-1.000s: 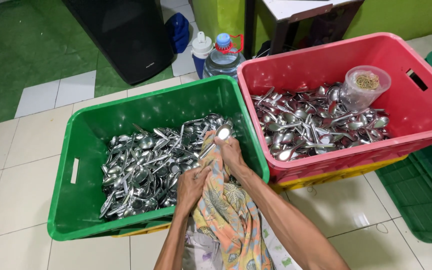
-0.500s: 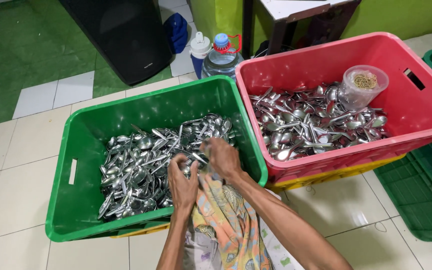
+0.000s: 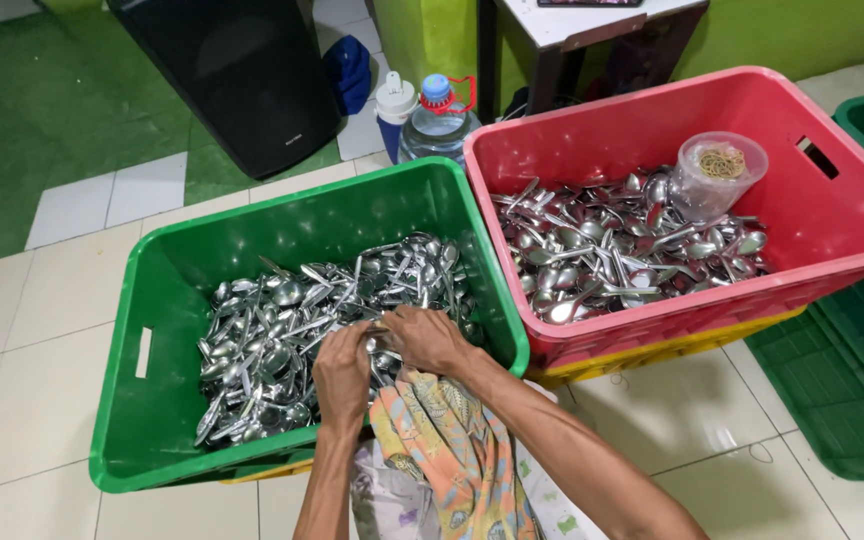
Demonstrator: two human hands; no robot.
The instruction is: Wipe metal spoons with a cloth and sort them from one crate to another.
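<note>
You are looking down at two plastic crates side by side on a pale tiled floor (image 3: 32, 320). Your left hand (image 3: 344, 372) and right hand (image 3: 424, 338) meet over the near edge of the green rectangular plastic crate (image 3: 152, 400), which holds a heap of shiny metal spoons (image 3: 282, 330). Both hands are curled, fingers bent down into the pile, touching the spoons close together; whether either one actually pinches a spoon cannot be told. A patterned orange and pale cloth (image 3: 452, 450) lies draped below your wrists, just at the crate's near rim. Immediately to the right, touching the green crate, stands a red rectangular plastic crate (image 3: 852, 230) with a second heap of metal spoons (image 3: 602, 250). A small clear round plastic tub (image 3: 717, 175) holding rubber bands rests on that heap near the crate's far right corner. Behind the two crates stand a clear water bottle with a blue cap (image 3: 439, 120) and a white-lidded container (image 3: 395, 105). A large black box (image 3: 222, 70) stands farther back on green flooring. Part of another green crate (image 3: 852, 390) shows at the right edge.
</note>
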